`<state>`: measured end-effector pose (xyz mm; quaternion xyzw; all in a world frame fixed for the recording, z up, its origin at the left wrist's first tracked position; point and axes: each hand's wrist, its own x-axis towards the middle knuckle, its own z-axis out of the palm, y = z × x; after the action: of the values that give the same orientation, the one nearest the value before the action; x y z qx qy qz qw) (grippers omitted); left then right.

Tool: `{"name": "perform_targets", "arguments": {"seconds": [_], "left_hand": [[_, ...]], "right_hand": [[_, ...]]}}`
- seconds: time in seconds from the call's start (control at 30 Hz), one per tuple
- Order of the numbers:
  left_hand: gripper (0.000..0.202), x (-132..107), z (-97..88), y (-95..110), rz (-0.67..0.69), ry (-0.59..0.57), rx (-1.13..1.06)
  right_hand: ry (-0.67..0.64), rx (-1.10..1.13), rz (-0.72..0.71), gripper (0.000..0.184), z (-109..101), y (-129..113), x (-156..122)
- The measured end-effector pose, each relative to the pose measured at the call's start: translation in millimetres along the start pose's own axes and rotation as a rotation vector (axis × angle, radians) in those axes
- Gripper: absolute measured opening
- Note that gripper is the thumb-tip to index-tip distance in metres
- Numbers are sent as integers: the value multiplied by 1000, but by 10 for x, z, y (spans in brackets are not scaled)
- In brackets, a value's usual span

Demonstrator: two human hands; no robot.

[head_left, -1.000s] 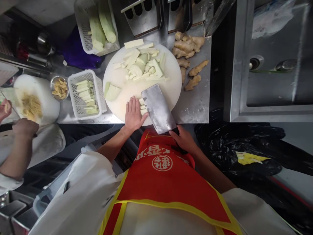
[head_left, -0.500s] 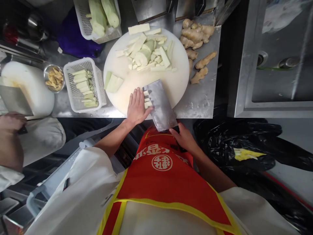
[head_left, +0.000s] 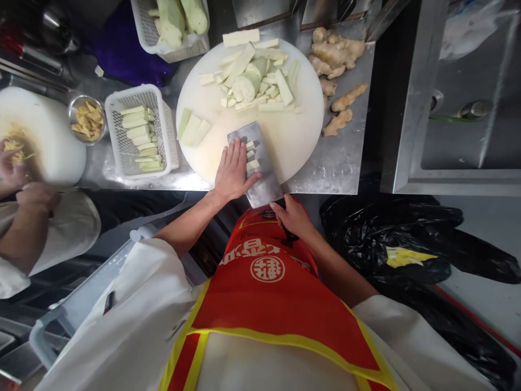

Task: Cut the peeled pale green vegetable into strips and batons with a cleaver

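The cleaver point(head_left: 264, 187), right hand point(head_left: 295, 216) clamped round it, now underlies cut sticks point(head_left: 253, 164), left hand point(head_left: 233, 175) flat, chunk point(head_left: 245, 89) unsliced at twelve o'clock.

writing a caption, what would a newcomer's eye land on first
Probably the bright red, yellow-edged apron at bottom centre. Near its top, the right hand holds a cleaver with pale cut pieces on its blade, which the left hand partly covers. Pale green vegetable pieces lie heaped on the round white cutting board's far side.

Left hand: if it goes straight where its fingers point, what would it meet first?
Past the cleaver, the left hand would probably meet the pale vegetable pile on the board; depth is unclear.
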<state>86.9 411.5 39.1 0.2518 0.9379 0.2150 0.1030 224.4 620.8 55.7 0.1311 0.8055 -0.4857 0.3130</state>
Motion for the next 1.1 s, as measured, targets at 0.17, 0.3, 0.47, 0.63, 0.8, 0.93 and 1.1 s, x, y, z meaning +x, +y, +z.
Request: {"name": "perform_targets", "arguments": {"seconds": [0.17,0.3,0.47,0.63,0.8,0.93,1.1], "left_hand": [[95,-27,-463,-196,-109,93,-68],[89,-149,-705,-347,-252,291,-39],[97,-217,-235,-128,-94,83,-19],[90,-192,84,73,-123,95,26],[92,-244,28,76,-103,56,79],[93,-289,5,63,-86,37,111],[75,-267,-99,2,-129,103,145]], "right_hand": [[8,41,1,26,41,-88,95],[2,57,12,28,36,-91,63],[-2,58,37,25,62,-94,58],[-18,0,22,20,54,50,-132],[-81,3,41,21,56,62,-158],[-74,44,-43,18,180,-171,103],[-87,161,-84,25,250,-409,244]]}}
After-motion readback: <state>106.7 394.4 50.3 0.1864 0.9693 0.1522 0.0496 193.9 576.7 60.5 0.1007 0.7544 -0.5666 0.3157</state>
